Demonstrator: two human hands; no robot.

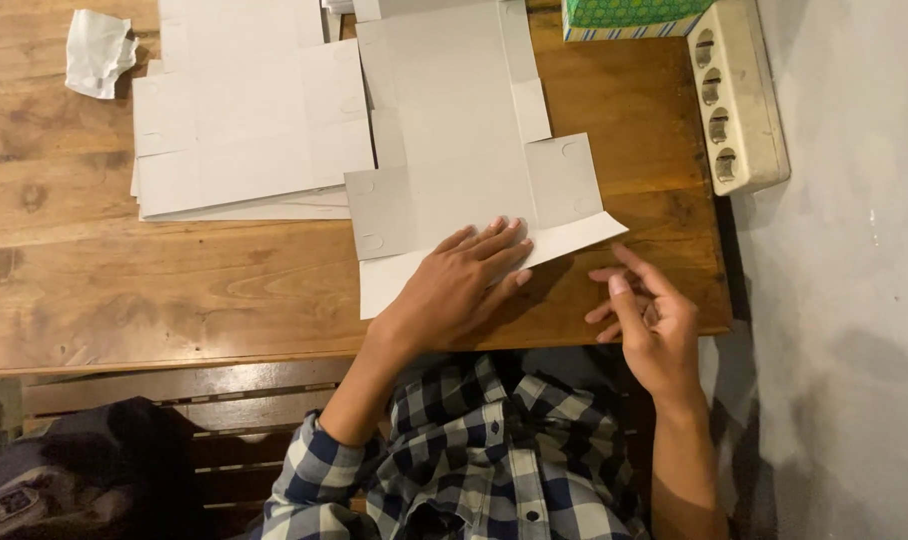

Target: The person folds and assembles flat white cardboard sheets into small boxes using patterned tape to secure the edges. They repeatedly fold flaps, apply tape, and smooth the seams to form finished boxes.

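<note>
One flat box blank [454, 130] under left hand [464, 280], palm flat, gripping nothing. Right hand [654, 320] open, empty. One blank stack [244, 120], one crumpled tissue [99, 52], one power strip [739, 95].

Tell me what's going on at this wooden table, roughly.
A person in a checked shirt is working a flat, unfolded cardboard box blank. The left hand presses flat on its near edge, where a flap is creased. The right hand hovers open beside it, touching nothing. A stack of blanks lies to the left, with crumpled tissue, a tissue box and a power strip at the table's edges.
</note>
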